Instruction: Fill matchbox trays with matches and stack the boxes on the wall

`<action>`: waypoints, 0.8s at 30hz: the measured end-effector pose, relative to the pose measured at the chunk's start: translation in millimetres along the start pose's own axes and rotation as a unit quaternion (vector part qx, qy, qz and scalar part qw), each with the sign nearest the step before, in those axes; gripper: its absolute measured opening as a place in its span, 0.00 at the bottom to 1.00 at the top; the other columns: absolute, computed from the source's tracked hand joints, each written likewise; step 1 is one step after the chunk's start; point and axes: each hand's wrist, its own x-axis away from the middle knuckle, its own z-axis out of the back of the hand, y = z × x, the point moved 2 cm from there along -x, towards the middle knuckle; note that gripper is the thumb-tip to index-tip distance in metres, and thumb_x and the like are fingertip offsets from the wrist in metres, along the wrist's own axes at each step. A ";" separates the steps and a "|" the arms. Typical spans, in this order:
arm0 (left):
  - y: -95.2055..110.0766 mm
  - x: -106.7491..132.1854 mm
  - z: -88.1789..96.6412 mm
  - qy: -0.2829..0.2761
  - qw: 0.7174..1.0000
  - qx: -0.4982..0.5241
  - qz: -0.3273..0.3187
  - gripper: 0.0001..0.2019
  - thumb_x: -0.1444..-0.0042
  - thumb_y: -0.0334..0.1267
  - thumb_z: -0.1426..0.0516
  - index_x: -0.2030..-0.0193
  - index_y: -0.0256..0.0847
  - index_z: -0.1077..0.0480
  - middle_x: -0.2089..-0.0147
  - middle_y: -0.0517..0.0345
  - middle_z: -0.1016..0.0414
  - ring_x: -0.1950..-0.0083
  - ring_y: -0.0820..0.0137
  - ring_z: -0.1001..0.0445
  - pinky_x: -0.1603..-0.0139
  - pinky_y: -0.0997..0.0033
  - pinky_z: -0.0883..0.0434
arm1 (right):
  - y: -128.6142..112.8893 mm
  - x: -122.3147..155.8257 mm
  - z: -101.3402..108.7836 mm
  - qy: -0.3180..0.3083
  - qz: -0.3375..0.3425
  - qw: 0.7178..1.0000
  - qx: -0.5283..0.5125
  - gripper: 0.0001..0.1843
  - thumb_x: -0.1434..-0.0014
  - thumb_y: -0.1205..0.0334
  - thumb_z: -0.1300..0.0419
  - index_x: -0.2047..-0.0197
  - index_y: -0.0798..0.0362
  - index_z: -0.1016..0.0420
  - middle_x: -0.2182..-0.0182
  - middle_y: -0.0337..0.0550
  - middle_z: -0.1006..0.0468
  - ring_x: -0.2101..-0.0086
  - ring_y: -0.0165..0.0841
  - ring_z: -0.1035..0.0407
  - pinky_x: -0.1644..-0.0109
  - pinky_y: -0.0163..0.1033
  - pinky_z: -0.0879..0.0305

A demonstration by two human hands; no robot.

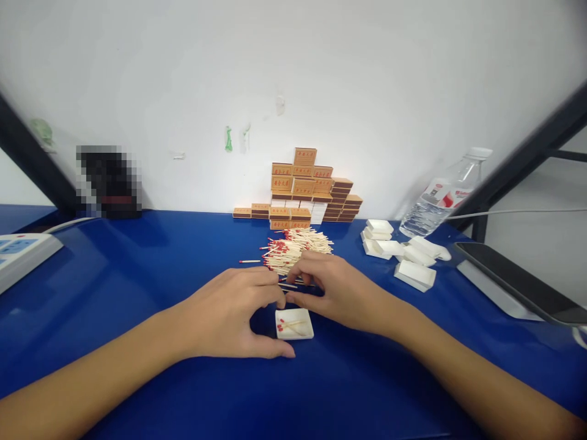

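A small white matchbox tray [294, 333] lies on the blue table with several red-headed matches [293, 325] in it. My left hand [236, 315] is open around the tray's left side, its thumb below the near edge and its fingers above the far edge. Just beyond the tray, my right hand [328, 284] reaches to the near side of a heap of loose matches [287, 253]. Its thumb and forefinger are apart, with a few matches lying on the table behind the gap. Part of the heap is hidden by the right fingers.
Matchbox covers [302, 185] are stacked against the wall. More white trays [415, 275] lie at the right, near a tilted water bottle [443, 195] and a black phone [518, 281]. A power strip [27, 256] is at the left edge; a single match [250, 261] lies beside the heap.
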 end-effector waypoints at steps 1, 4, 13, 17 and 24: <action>-1.5 -0.2 2.1 0.002 1.000 0.001 0.002 0.22 0.46 0.59 0.32 0.60 0.41 0.25 0.64 0.59 0.26 0.65 0.68 0.28 0.66 0.67 0.34 | -0.3 -1.6 -4.1 -0.004 -0.006 1.000 0.000 0.07 0.35 0.62 0.31 0.62 0.53 0.25 0.65 0.39 0.26 0.65 0.31 0.34 0.62 0.37 0.41; -10.8 -0.5 9.8 0.013 0.999 -0.014 0.034 0.14 0.37 0.51 0.38 0.58 0.41 0.25 0.64 0.59 0.27 0.64 0.68 0.29 0.64 0.67 0.33 | 1.0 -4.0 -11.0 -0.020 -0.023 0.999 -0.010 0.08 0.32 0.62 0.33 0.63 0.53 0.27 0.65 0.40 0.25 0.65 0.31 0.34 0.61 0.37 0.41; -34.2 0.9 12.5 -0.030 0.995 -0.065 0.069 0.09 0.30 0.41 0.44 0.50 0.43 0.24 0.55 0.54 0.27 0.53 0.63 0.28 0.54 0.62 0.31 | 2.7 2.8 1.6 -0.072 -0.053 0.995 -0.031 0.07 0.27 0.63 0.41 0.61 0.53 0.29 0.60 0.43 0.23 0.62 0.33 0.31 0.57 0.39 0.38; -33.8 -0.6 9.3 -0.030 0.996 -0.057 0.056 0.09 0.28 0.39 0.46 0.58 0.41 0.26 0.56 0.54 0.28 0.54 0.64 0.30 0.53 0.62 0.33 | -11.8 12.3 6.8 -0.086 -0.032 0.993 -0.071 0.10 0.27 0.58 0.40 0.61 0.51 0.28 0.63 0.39 0.24 0.64 0.31 0.32 0.60 0.38 0.39; -18.9 -3.6 12.6 0.010 0.997 -0.037 0.070 0.10 0.26 0.39 0.48 0.57 0.41 0.28 0.52 0.52 0.28 0.51 0.61 0.34 0.48 0.58 0.34 | -16.6 16.9 6.5 -0.084 -0.004 0.995 -0.060 0.09 0.28 0.57 0.39 0.62 0.50 0.26 0.67 0.37 0.24 0.68 0.30 0.34 0.64 0.38 0.42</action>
